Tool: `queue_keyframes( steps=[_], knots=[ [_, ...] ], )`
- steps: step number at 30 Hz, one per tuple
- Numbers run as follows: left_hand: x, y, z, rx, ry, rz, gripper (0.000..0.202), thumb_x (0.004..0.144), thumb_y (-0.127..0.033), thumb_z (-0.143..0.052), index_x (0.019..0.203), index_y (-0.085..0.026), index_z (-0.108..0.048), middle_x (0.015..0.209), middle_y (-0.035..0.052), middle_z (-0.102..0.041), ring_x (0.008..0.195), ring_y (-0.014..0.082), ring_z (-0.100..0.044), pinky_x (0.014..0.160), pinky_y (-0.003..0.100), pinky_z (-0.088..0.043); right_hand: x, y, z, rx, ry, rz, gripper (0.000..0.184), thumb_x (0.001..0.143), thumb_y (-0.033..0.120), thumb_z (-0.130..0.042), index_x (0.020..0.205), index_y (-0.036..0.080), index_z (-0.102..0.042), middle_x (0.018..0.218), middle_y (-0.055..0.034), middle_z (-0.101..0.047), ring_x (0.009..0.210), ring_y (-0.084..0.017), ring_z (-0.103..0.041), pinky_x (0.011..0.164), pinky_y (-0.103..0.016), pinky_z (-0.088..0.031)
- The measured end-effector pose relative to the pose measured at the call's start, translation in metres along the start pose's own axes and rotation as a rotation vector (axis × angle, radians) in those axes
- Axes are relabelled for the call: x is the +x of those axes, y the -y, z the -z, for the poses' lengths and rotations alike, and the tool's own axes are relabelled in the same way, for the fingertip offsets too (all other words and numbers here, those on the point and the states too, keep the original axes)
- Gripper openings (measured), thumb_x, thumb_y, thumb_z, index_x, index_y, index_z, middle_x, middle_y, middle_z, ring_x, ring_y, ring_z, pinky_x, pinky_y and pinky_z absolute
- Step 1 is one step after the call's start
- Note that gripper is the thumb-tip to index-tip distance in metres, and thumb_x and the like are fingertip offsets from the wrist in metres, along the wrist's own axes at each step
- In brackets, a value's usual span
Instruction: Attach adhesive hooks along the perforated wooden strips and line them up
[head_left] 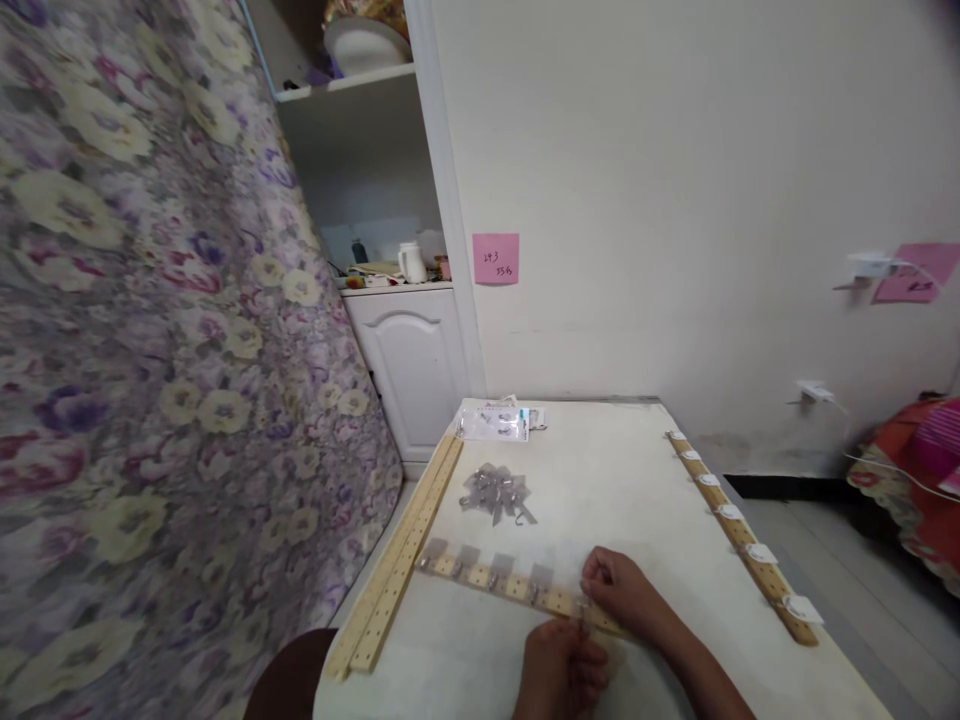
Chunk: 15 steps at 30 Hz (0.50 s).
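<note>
A wooden strip with holes (517, 587) lies across the white table (600, 480) in front of me, with several clear-backed metal hooks fixed along it. My right hand (626, 592) rests on the strip's right end, fingers curled and pinching at a small hook there. My left hand (561, 668) sits just below it, fingers closed and meeting the right hand at the same spot. What the left fingers hold is too small to make out.
A heap of loose clear hooks (496, 492) and a plastic packet (495, 423) lie farther back. Two long wooden strips (397, 560) lie along the left edge, another strip with white hooks (742, 535) along the right. A flowered mattress (150, 350) stands at left.
</note>
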<state>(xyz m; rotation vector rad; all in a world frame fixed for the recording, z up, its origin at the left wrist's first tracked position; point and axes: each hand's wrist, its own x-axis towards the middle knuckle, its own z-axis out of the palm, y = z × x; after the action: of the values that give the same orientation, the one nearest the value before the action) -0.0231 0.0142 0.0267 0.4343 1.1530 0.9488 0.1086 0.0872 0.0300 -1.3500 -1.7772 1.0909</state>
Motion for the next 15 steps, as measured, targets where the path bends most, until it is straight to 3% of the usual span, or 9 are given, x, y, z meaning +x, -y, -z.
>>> queue_keyframes(
  steps=[8,15],
  knots=[
    [-0.001,-0.0044,-0.0095,0.099,-0.132,0.011,0.012,0.075,-0.026,-0.047,0.068,-0.017,-0.05,0.05,0.0006,-0.058,0.036,0.0084,-0.048,0.04,0.02,-0.02,0.0035,-0.0051,-0.0033,-0.024,-0.011,-0.006,0.004,0.065,0.016,-0.052,0.065,0.02,-0.053,0.056,0.0047,-0.051,0.057,-0.012,-0.047,0.054,-0.024,-0.033],
    [0.0012,-0.0055,-0.0107,0.113,-0.173,-0.023,0.008,0.069,-0.023,-0.047,0.065,-0.017,-0.05,0.047,0.0,-0.056,0.034,0.0088,-0.047,0.04,0.02,-0.018,0.0053,-0.0084,-0.0061,-0.044,-0.03,-0.01,0.007,0.065,0.016,-0.052,0.07,0.019,-0.056,0.059,0.0041,-0.052,0.059,-0.012,-0.047,0.057,-0.025,-0.034]
  ],
)
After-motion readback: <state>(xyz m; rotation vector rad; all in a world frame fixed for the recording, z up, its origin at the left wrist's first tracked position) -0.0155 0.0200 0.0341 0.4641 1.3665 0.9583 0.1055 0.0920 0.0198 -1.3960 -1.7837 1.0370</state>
